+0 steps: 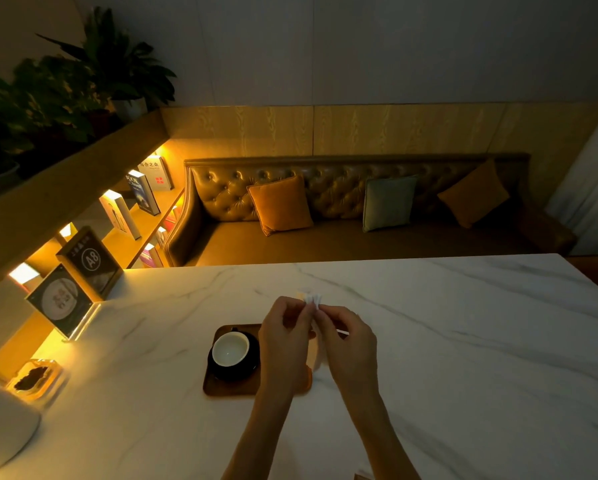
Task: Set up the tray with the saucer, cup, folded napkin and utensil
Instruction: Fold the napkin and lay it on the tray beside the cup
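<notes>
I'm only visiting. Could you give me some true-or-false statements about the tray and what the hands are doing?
1. The white-lined dark cup sits on the round black saucer on the brown wooden tray. True.
2. The cup is full of coffee. False: its white inside looks empty.
3. The left hand and right hand both pinch the white paper napkin. True.
4. The napkin lies flat on the tray. False: the fingers hold it up above the white marble table.

Table sign (91, 259) reads "A8"; book txt too blurry.
</notes>
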The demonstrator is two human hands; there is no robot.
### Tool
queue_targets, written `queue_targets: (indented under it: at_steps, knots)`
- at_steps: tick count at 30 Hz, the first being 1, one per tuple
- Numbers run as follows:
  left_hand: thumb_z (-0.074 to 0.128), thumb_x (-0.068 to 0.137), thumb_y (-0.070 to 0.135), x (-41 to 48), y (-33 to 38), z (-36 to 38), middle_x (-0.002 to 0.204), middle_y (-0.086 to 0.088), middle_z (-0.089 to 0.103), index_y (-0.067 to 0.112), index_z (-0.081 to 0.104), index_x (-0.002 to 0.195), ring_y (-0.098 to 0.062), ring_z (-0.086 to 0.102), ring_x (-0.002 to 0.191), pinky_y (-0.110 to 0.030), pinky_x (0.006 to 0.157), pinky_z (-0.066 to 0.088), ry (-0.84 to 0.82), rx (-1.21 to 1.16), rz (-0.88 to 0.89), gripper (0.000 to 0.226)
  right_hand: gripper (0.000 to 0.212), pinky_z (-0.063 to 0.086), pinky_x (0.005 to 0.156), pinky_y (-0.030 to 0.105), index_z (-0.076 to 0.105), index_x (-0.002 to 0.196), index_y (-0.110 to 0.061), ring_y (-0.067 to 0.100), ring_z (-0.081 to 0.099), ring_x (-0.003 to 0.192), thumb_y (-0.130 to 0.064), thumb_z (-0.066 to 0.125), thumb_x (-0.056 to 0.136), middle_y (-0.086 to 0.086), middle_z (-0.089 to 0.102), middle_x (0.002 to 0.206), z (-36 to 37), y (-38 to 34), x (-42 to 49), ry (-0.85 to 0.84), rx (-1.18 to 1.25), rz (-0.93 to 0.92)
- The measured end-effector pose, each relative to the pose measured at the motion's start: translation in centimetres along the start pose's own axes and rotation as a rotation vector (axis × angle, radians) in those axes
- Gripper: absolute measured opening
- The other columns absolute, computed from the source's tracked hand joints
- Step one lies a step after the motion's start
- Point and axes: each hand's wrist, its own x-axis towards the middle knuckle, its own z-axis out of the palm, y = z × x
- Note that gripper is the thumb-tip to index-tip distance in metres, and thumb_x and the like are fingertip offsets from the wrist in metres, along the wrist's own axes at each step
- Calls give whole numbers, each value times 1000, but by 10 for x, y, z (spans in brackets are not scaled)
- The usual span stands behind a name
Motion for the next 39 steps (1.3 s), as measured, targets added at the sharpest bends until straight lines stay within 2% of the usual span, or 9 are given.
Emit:
queue_targets:
  at_steps: [8,13,16,20,22,24,31,35,39]
  knots:
    - [52,99,22,1,7,-9,87,12,77,33,73,94,-5,73,85,-14,65,57,-83,-136,-115,24,21,49,65,2,64,108,-29,-1,63,86,-25,66,87,-21,64,95,-11,-2,7,-146,12,-8]
    - [55,97,30,5,3,-16,102,15,67,36,62,103,-2,62,87,-10,59,49,26,-14,-265,12,21,58,73,22,67,104,-33,10,68,91,-26,69,84,-11,72,100,-29,-3,17,-178,222,214]
    - [60,86,52,5,-12,-27,131,-1,59,23,50,134,-21,60,115,-41,85,56,-249,-185,-623,56,22,59,71,27,69,103,-32,13,71,92,-28,71,81,-6,74,101,-41,-5,18,-265,407,301]
    - [51,91,58,6,-24,-41,128,-16,65,14,61,128,-35,66,112,-54,88,56,-428,-716,-920,58,38,60,74,33,68,111,-24,17,71,96,-35,71,75,-1,74,105,-52,-5,20,-344,512,366]
    - [56,92,49,7,-25,-41,130,-16,64,14,59,130,-35,65,114,-55,92,53,-407,-752,-873,52,40,59,76,34,67,113,-22,19,71,98,-34,71,75,0,74,106,-55,-3,20,-342,522,387]
    - [62,91,40,11,-23,-40,125,-14,68,13,59,128,-32,68,110,-49,82,58,-356,-711,-751,45,41,59,77,34,66,115,-19,20,70,99,-32,71,76,2,73,108,-58,1,20,-331,533,403]
    - [61,89,46,13,-11,-34,101,-7,73,17,65,101,-24,71,93,-47,78,62,-148,-132,-333,32,39,60,75,34,66,114,-16,25,71,97,-31,70,78,7,74,106,-59,11,23,-273,539,451]
    - [61,88,47,14,-11,-39,113,-1,71,31,56,120,-21,73,98,-42,75,62,-328,-280,-459,36,34,57,65,28,65,115,-10,24,70,89,-27,66,86,13,72,106,-59,17,25,-254,553,489]
    - [70,85,32,12,-11,-41,114,-3,70,33,51,126,-22,73,98,-34,71,61,-438,-339,-508,45,38,59,71,32,66,116,-13,27,70,99,-32,68,83,12,71,111,-64,22,28,-329,554,502]
